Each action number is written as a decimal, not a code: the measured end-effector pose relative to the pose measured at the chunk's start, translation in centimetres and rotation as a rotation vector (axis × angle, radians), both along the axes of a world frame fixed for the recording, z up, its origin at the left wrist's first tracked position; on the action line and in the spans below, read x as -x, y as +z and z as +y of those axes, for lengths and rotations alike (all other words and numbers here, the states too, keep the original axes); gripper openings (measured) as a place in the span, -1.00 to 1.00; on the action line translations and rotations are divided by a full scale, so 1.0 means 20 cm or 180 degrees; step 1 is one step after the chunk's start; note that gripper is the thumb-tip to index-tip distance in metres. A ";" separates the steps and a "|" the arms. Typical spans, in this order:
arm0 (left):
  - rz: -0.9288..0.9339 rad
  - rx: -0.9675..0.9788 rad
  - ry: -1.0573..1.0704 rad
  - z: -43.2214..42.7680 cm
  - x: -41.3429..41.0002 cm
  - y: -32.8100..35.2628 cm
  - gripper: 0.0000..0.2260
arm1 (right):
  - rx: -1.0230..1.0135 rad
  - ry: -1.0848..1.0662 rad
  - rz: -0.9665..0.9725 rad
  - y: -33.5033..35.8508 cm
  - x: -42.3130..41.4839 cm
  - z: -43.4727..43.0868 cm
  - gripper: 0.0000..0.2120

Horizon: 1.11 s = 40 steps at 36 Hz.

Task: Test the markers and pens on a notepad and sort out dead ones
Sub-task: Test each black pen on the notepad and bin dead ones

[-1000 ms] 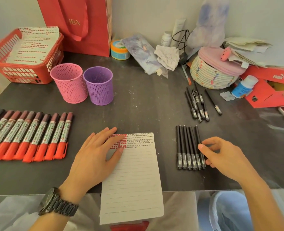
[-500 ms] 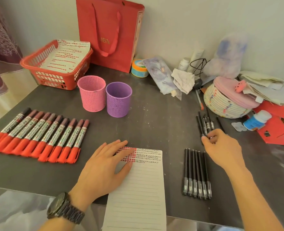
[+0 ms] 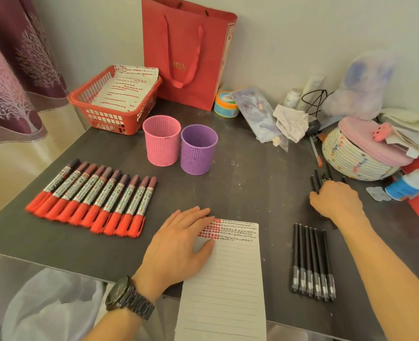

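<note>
Dark bench (image 3: 252,183) by a white wall (image 3: 277,45), left grip (image 3: 179,244) flat, fingers straight, on notepad (image 3: 228,279) at lower middle, right grip (image 3: 336,200) curled over loose pens (image 3: 314,182) at middle right, cannot tell if holding one, red markers (image 3: 92,200) lined up at left, neat pens (image 3: 311,262) at lower right

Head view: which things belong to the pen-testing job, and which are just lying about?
Job: notepad, red markers, black pen row, loose black pens, pink cup, purple cup.
Lying about: red bag, woven basket, white bottle, crumpled tissue.
</note>
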<state>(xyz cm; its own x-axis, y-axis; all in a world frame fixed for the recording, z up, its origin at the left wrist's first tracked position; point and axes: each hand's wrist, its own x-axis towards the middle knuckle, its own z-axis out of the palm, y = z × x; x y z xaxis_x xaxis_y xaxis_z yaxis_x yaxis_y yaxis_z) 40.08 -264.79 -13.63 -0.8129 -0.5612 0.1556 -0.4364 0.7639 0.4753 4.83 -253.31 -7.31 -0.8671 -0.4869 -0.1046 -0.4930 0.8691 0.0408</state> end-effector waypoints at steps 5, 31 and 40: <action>0.0029 0.0024 0.0030 0.01 0.00 0.00 -0.53 | 0.0051 -0.0083 -0.0079 0.00 -0.01 -0.01 -0.76; 0.0847 -0.0511 0.0142 0.03 -0.04 0.09 -0.73 | 0.4567 -0.0379 -0.3816 -0.01 -1.09 0.32 -0.87; 0.0735 -0.1436 -0.0434 0.29 -0.08 0.18 -0.70 | 0.4725 -0.0579 -0.3729 -0.13 -1.28 0.37 -0.80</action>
<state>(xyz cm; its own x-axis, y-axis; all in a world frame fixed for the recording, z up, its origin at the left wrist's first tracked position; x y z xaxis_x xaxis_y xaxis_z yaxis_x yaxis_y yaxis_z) 41.59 -258.90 -9.97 -0.8564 -0.5051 0.1065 -0.1922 0.5036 0.8423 30.50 -245.88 -10.01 -0.7242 -0.6475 -0.2373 0.3741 -0.0798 -0.9239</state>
